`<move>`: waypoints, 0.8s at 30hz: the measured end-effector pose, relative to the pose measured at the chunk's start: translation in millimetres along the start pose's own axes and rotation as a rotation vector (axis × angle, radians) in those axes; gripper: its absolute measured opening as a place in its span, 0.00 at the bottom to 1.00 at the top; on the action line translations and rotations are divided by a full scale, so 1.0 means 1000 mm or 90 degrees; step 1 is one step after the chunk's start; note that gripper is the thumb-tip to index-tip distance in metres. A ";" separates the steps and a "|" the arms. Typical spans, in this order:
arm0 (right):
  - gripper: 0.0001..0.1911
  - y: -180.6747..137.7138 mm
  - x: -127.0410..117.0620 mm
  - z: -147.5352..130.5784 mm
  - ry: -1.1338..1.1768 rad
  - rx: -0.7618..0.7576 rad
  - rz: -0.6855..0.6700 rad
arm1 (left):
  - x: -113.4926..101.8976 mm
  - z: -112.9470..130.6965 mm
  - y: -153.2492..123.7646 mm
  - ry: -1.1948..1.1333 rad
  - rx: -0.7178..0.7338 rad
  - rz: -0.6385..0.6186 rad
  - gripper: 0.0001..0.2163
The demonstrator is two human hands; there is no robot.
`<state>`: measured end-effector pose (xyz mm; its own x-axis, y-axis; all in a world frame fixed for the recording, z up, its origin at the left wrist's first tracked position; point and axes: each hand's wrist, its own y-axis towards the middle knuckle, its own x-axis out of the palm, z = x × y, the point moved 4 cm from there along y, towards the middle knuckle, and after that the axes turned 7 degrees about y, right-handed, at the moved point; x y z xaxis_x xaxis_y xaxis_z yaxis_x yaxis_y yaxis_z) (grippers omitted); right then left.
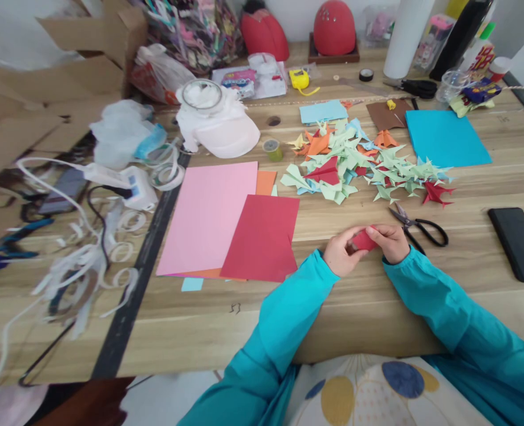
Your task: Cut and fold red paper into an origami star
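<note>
- Head view: red paper piece (363,241) held up near the scissors (408,223).
- Left hand (342,254): curled nearly closed, pinching one end.
- Right hand (391,241): likewise curled, pinching the other.
- Probably light, easily creased (perhaps torn); best held gently by its edges.

A small piece of red paper (363,241) sits in the grip of both hands, a little past 3 o'clock from the middle of the view. Its visible face is plain, matte and unmarked; fingers cover much of its outline, so its full shape and any folds cannot be told. The left hand (342,253) pinches it from about 9 o'clock, finger above and thumb below. The right hand (393,241) meets it from 3 o'clock, thumb pressed on its upper edge near 1 o'clock.
</note>
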<state>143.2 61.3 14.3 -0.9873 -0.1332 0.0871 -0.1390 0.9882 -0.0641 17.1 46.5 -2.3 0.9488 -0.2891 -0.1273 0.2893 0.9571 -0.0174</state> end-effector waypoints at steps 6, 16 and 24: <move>0.13 0.003 0.002 0.001 0.038 -0.004 -0.018 | -0.004 0.001 0.002 -0.134 -0.080 0.030 0.28; 0.17 0.001 -0.002 0.002 0.046 0.021 -0.007 | -0.004 0.006 0.001 -0.119 -0.062 0.021 0.27; 0.13 0.005 -0.008 0.012 0.125 0.024 0.061 | -0.008 0.002 0.006 -0.157 -0.010 0.104 0.16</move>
<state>149.2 66.5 1.2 -0.9625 -0.0176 0.2708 -0.0513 0.9917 -0.1181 11.6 54.6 0.5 0.9855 -0.1251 0.1145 0.1295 0.9910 -0.0326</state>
